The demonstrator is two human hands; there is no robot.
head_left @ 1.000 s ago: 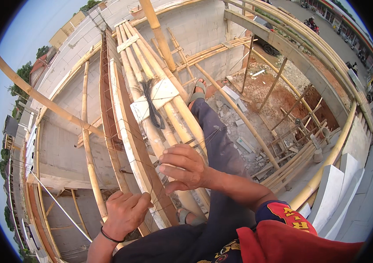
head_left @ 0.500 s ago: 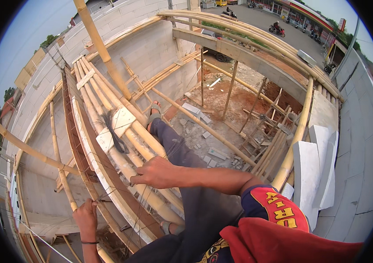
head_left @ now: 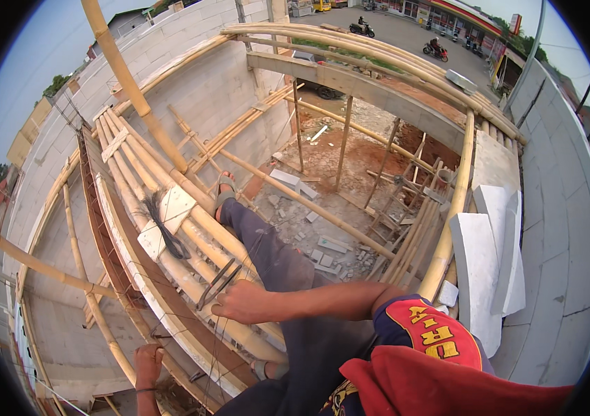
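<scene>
My right hand (head_left: pixel 243 304) is closed around dark metal pincers (head_left: pixel 216 286), over the bamboo poles in front of me. Two slim handles of the pincers stick up past my fingers. At the lower left my left hand (head_left: pixel 148 365) is curled shut at the outer side of a long wooden form (head_left: pixel 185 349); what it holds, if anything, is hidden. Thin wires cross between the two hands. A bundle of dark tie wire (head_left: pixel 163 225) lies on a pale board (head_left: pixel 175 208) across the bamboo poles (head_left: pixel 229 239). Inside the form, reddish steel bars (head_left: pixel 109 208) show.
My sandalled foot (head_left: pixel 225 187) rests on the poles, high above a rubble-strewn floor (head_left: pixel 326 208). A slanting bamboo post (head_left: pixel 118 66) rises ahead. White blocks (head_left: pixel 478 270) lean at the right beside a block wall (head_left: pixel 561 229). A concrete beam (head_left: pixel 371 93) spans the far side.
The pincers now show plainly at my right hand, with their handles upward. My left hand has dropped slightly and its fingers have curled in. The view has shifted a little.
</scene>
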